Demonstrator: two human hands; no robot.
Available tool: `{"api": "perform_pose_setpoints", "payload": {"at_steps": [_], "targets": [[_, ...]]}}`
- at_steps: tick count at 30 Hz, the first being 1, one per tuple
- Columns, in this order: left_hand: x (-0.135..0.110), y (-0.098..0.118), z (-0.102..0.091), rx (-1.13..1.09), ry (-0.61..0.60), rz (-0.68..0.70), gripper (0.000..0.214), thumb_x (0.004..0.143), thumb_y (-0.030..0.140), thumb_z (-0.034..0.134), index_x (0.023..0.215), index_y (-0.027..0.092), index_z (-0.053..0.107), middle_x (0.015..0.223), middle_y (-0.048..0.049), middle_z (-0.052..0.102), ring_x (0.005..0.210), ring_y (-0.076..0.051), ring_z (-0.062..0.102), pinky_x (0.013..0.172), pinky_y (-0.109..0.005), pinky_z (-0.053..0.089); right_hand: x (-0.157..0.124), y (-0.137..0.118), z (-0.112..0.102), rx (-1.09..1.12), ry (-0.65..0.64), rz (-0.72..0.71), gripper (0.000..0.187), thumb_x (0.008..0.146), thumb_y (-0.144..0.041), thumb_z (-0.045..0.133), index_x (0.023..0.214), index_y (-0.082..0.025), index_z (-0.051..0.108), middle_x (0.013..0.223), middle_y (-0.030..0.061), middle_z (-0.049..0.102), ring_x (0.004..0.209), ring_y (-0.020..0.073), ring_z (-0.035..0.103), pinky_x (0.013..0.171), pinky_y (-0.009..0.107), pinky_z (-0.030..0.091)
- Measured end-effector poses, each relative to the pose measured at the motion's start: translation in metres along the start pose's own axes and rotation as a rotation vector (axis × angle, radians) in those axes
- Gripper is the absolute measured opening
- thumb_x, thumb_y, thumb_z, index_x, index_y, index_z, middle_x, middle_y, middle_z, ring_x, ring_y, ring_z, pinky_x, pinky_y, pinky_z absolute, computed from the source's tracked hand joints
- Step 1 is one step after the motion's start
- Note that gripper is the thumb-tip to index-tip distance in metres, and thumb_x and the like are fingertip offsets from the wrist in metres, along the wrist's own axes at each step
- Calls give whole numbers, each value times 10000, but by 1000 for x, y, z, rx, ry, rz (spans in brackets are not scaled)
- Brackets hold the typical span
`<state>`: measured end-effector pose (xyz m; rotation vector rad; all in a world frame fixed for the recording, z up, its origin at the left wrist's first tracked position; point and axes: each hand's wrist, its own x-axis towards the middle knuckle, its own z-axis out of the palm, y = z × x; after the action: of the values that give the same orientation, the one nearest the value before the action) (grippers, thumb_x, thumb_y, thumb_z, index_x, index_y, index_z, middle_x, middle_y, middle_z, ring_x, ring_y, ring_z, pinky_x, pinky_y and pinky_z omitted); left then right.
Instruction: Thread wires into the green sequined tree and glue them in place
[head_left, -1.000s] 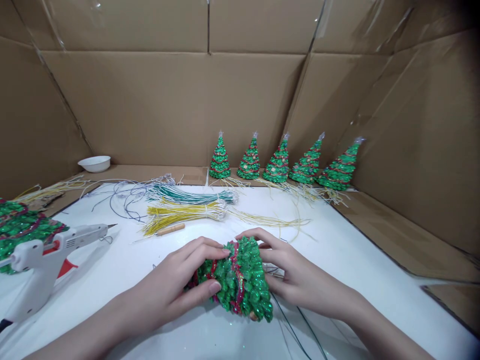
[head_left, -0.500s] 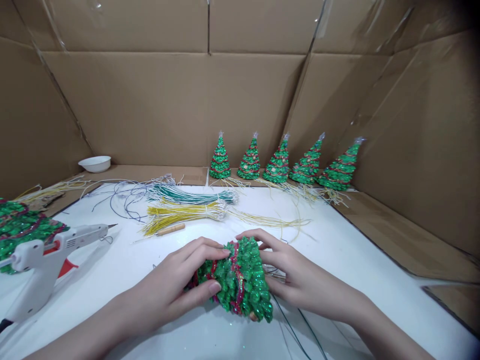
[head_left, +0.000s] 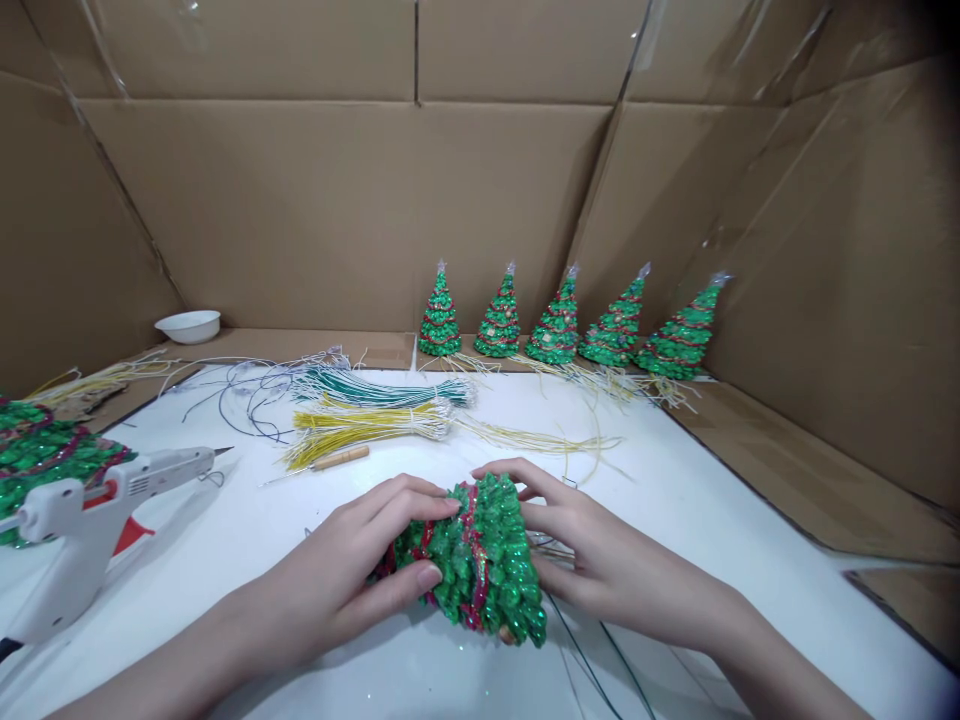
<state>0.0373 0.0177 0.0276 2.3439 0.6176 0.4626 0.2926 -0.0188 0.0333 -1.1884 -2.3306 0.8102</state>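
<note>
A small green sequinned tree (head_left: 480, 560) with red trim lies on its side on the white table (head_left: 675, 500), close to me. My left hand (head_left: 352, 570) wraps its fingers round the tree's left part. At the wide base end, my right hand (head_left: 600, 565) curls its fingers against the tree, over thin wires (head_left: 585, 655) that trail toward me from under it.
A white glue gun (head_left: 97, 510) lies at the left beside more green sequin material (head_left: 37, 450). Yellow (head_left: 367, 428) and green wire bundles (head_left: 375, 390) lie behind the hands. Several finished trees (head_left: 559, 320) stand along the cardboard wall. A white bowl (head_left: 188, 325) sits far left.
</note>
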Motion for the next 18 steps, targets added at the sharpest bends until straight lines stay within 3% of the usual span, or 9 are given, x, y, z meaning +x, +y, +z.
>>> {"api": "perform_pose_setpoints", "payload": {"at_steps": [18], "targets": [[1,0,1,18,-11,-13,311,968,262,447,1277,286,415,1327,-50,478,1212,-189,482,1021,-313,410,-4,-3,0,-44,-12,33,296,893,-168,505,1165,-248,589,1346,30,427,1240,169,447,1051,293,391]]}}
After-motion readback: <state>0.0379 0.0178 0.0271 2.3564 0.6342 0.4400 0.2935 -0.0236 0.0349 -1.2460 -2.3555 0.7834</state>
